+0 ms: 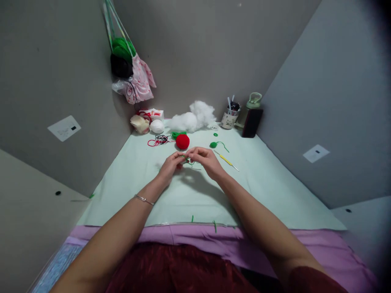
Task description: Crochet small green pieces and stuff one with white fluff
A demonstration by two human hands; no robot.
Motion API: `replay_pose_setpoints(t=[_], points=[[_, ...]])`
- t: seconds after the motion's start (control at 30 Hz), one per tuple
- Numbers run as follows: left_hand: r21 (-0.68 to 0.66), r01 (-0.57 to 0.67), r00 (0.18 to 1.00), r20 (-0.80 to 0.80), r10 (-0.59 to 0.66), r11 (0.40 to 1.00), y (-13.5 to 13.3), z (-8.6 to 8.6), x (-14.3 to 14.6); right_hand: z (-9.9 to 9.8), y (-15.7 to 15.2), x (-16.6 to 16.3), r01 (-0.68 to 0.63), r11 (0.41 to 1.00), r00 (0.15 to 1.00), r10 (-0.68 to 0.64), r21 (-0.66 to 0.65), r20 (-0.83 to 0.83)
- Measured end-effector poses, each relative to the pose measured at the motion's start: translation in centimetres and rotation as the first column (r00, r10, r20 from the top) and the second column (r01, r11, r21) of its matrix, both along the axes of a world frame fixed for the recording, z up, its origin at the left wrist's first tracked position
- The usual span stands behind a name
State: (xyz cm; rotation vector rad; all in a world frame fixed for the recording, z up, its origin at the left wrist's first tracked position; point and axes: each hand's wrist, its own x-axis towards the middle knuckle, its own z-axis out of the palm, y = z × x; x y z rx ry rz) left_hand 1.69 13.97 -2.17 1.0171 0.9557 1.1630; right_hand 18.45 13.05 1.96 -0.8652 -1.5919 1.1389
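Note:
Above the middle of the table, my left hand (173, 165) and my right hand (204, 158) meet at the fingertips. Between them is a small piece of green yarn (187, 160), mostly covered by the fingers. Both hands are closed in a pinch on it, and a thin strand hangs just below. To the right lies a crochet hook (226, 159) with a yellow handle. Beyond my right hand rests a small green ball (213, 145) with a yarn tail, and behind it a little green ring (215, 134). A red ball (182, 142) sits just past my fingertips.
White stuffing (195, 118) is heaped along the back wall. Tangled yarn (160, 140) and a white ball (157, 126) lie at back left. A pen cup (229, 119), a bottle (253, 103) and a dark phone (252, 123) stand at back right. Bags (140, 79) hang at left.

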Motion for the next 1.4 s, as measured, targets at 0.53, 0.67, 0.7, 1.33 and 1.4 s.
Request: replay_pose_setpoints(t=[0.53,0.67,0.7,1.33,1.4], points=[[0.001,-0.017,0.999,0.041,0.017,1.000,-0.5,-0.2,0.4,-1.7,0.5,-0.3,0.123,0.984,0.767,-0.176,0.128,0.617],[0.002,0.098,0.991,0.095,-0.097,0.995,-0.7,0.3,0.3,-1.8,1.3,0.2,0.137,0.990,0.873,-0.119,-0.005,0.473],[0.000,0.126,0.986,0.108,-0.125,0.992,-0.8,0.4,0.2,-1.8,1.4,0.4,0.130,0.991,0.894,-0.101,-0.035,0.436],[0.208,-0.118,0.992,-0.015,0.123,0.971,0.4,-1.1,0.6,-1.4,-0.1,-1.6,0.137,0.989,0.931,-0.108,-0.060,0.349],[0.236,-0.124,0.991,-0.015,0.132,0.964,0.1,-1.0,0.8,-1.7,0.4,-1.3,0.139,0.987,0.940,-0.106,-0.082,0.323]])
